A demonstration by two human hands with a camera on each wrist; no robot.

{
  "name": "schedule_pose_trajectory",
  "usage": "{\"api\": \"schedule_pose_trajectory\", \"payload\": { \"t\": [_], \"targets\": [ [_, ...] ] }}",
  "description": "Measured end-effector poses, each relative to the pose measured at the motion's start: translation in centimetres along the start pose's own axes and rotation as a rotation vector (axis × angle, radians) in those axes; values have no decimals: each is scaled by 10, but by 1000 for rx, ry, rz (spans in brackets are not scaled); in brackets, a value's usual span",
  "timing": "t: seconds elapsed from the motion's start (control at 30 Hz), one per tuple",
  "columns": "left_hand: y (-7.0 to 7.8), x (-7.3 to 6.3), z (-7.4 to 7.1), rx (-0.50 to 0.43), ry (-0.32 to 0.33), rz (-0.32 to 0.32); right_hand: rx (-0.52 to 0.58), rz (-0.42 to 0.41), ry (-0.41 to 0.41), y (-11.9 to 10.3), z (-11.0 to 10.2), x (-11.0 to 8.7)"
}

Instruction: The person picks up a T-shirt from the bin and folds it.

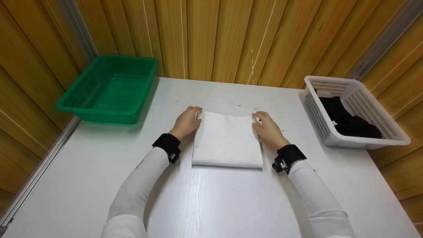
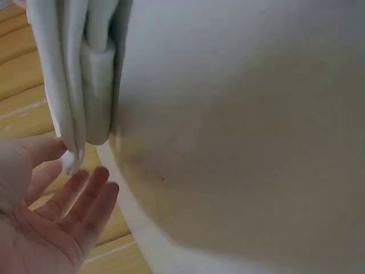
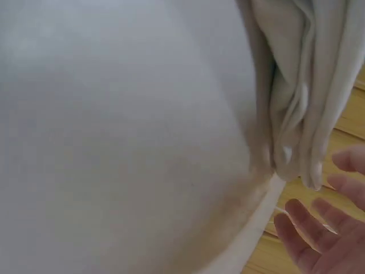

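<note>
A white cloth [image 1: 228,140], folded into a flat, roughly square bundle, lies on the table in the head view. Its stacked layers [image 2: 98,85] show from the side in the left wrist view. My left hand [image 1: 187,122] is at the bundle's far left corner, thumb tip right at the fabric edge and the other fingers loosely bent and spread. At the far right corner is my right hand [image 1: 268,130], its fingers relaxed and spread. In the right wrist view, those fingers [image 3: 305,222] are just beside the hanging folds [image 3: 291,114], not closed round them.
A green basket [image 1: 99,114] stands at the back left of the white table [image 1: 228,201]. On the right is a white basket [image 1: 363,140] with black cloth [image 1: 347,119] inside. Wood-patterned panels [image 1: 201,39] rise behind the table.
</note>
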State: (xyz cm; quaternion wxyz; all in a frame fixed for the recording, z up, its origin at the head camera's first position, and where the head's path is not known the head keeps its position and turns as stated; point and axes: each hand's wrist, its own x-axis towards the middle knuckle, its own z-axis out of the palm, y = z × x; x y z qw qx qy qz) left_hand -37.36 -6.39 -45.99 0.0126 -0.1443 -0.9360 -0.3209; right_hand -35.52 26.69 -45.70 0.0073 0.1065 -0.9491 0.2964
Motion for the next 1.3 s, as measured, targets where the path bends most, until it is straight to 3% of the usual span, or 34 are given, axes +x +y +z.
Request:
{"api": "schedule_pose_trajectory", "payload": {
  "t": [0.13, 0.23, 0.37, 0.47, 0.73, 1.07, 1.3],
  "targets": [
    [11, -23, 2, 321, -53, 183, -158, -107, -129, -14, 2, -20],
    [20, -44, 4, 469, -153, 301, -246, -173, -233, -23, 9, -35],
    [29, -66, 7, 469, -302, 391, -276, -201, -335, -28, 14, -49],
    [26, -70, 11, 464, -347, 419, -269, -188, -382, -27, 15, -52],
    [14, -66, 16, 468, -395, 378, -270, -157, -419, -23, 22, -52],
    [8, -67, 10, 436, -378, 324, -275, -175, -400, -21, 24, -47],
    [-9, -57, -9, 473, -264, 191, -225, -102, -276, -3, 10, -36]
  ]
}}
